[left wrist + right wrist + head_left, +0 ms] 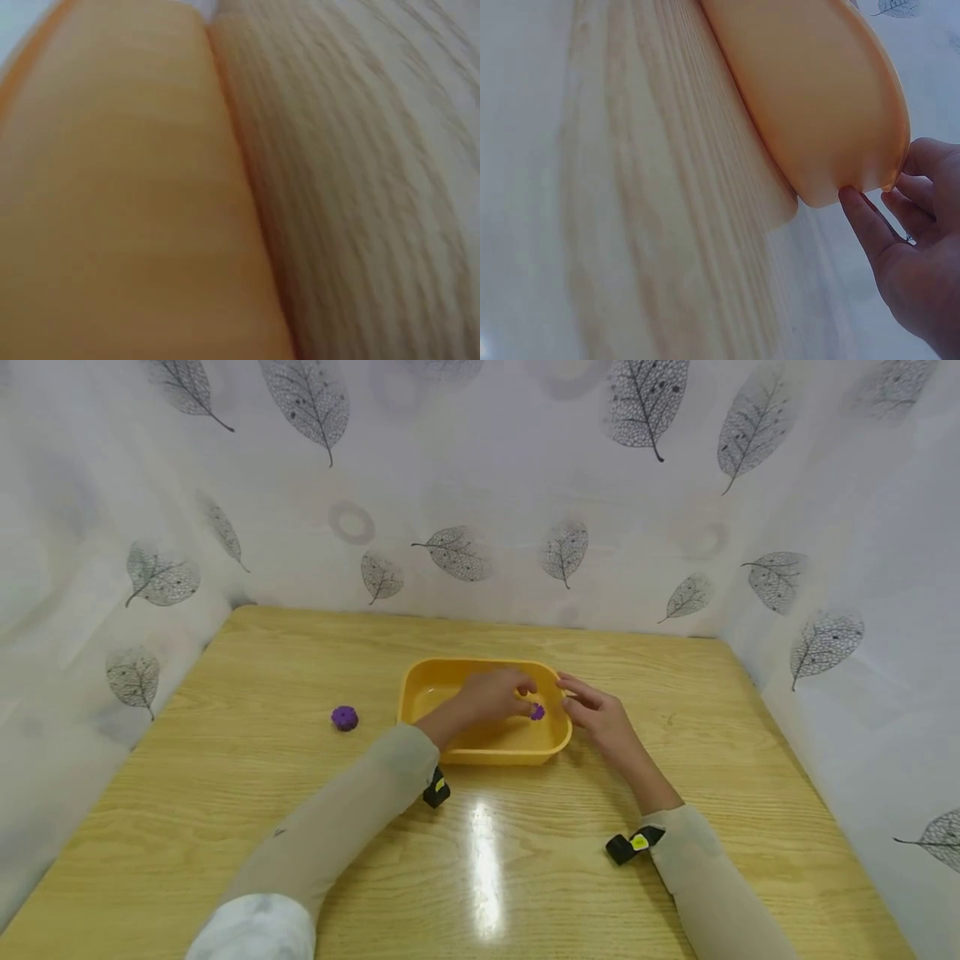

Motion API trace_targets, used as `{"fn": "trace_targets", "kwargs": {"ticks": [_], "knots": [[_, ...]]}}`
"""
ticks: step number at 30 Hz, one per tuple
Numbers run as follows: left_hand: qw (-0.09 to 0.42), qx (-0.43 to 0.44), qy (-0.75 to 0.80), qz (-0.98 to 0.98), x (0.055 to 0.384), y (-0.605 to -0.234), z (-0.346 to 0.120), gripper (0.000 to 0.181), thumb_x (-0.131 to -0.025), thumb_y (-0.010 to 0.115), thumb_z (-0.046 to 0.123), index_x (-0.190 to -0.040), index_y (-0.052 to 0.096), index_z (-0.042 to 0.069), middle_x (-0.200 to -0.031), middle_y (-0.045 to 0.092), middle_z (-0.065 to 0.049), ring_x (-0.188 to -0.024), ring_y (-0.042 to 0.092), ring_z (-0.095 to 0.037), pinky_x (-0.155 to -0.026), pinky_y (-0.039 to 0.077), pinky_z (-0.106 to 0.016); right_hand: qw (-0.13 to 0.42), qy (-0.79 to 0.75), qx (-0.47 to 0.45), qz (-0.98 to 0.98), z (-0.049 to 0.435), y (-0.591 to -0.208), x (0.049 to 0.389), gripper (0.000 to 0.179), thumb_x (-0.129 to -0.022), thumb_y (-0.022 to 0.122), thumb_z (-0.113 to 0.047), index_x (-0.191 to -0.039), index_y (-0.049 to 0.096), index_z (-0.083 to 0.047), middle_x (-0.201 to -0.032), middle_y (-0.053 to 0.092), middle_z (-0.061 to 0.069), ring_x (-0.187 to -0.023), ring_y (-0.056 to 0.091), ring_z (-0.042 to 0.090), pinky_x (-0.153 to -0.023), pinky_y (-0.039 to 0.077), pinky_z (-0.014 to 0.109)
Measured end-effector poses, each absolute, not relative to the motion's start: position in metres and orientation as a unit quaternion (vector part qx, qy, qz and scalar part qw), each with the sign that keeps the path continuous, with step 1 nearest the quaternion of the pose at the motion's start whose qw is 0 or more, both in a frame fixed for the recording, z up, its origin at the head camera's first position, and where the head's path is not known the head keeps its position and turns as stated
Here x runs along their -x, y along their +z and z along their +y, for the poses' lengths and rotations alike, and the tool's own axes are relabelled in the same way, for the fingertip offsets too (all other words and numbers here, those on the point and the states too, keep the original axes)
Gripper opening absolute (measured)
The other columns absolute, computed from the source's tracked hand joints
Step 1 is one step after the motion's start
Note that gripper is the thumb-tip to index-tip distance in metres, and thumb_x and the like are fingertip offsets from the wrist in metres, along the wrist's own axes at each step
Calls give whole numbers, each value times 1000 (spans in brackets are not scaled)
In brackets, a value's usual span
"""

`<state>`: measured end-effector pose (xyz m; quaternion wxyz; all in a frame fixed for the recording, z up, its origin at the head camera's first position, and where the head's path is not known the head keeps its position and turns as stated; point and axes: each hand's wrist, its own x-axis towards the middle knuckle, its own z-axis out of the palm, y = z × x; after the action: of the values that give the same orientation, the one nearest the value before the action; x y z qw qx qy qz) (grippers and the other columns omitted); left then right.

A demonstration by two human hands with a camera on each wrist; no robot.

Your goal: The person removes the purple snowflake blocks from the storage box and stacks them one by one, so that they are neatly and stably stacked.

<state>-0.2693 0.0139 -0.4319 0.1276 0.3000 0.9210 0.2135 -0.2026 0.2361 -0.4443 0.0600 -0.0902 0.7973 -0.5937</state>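
A yellow plastic bin (495, 757) stands on the table. Inside it, my left hand (491, 695) reaches toward the right end, thumb and fingers apart. A small purple flower-shaped piece (537, 712) is right by the thumb tip; whether they touch I cannot tell. My right hand (603, 722) rests its fingertips against the bin's right end. From the right wrist, the thumb and fingers of this hand (922, 247) meet the bin's outer wall (817, 97) and rim. Another purple flower-shaped piece (344, 718) lies on the table left of the bin. The left wrist view shows only bin wall (135, 195) and table.
The wood-grain table (555, 877) extends around the bin on all sides. A white curtain with a leaf print (487, 485) hangs behind and along both sides. Each wrist wears a black strap camera, one at the left cuff (436, 789), one at the right (622, 847).
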Motion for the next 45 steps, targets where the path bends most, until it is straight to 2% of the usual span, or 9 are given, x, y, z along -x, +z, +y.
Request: {"fn": "trace_targets", "kwargs": {"ticks": [7,13,18,27,33,45], "knots": [[128,-315,206,918,263,-440,18,39,-96,68,36,-131,64,19,-113,62,4,-101,57,-13,-92,48,-35,56,-591,84,800,237,-443,202,45,-103,59,-28,-144,55,-8,-159,42,1,-132,54,34,-89,55,19],[121,-314,185,923,261,-444,21,39,-96,67,42,-130,66,23,-118,61,4,-104,56,-12,-90,48,-34,56,-587,84,803,238,-444,202,46,-103,59,-29,-144,55,-8,-159,42,0,-132,54,34,-88,55,19],[128,-309,184,924,259,-443,21,36,-96,67,42,-127,68,23,-120,61,4,-106,56,-12,-94,47,-36,58,-584,84,805,238,-445,202,46,-104,58,-30,-145,55,-9,-160,41,-1,-132,54,33,-89,54,19],[129,-310,211,918,259,-442,21,30,-95,71,35,-119,65,19,-112,67,5,-103,63,-12,-91,50,-35,54,-593,85,799,237,-444,202,45,-103,59,-28,-143,56,-7,-159,42,1,-130,55,34,-88,55,19],[138,-324,217,910,260,-441,19,30,-96,70,31,-123,64,20,-109,69,6,-101,64,-11,-91,50,-35,56,-592,85,800,236,-444,202,45,-103,59,-28,-143,56,-7,-159,42,0,-131,55,33,-88,55,20],[152,-346,206,903,260,-439,17,33,-95,71,37,-124,69,21,-111,69,6,-103,61,-11,-92,48,-35,53,-587,88,803,236,-446,205,46,-104,58,-30,-144,55,-9,-160,41,-1,-131,55,32,-89,54,19]]}}
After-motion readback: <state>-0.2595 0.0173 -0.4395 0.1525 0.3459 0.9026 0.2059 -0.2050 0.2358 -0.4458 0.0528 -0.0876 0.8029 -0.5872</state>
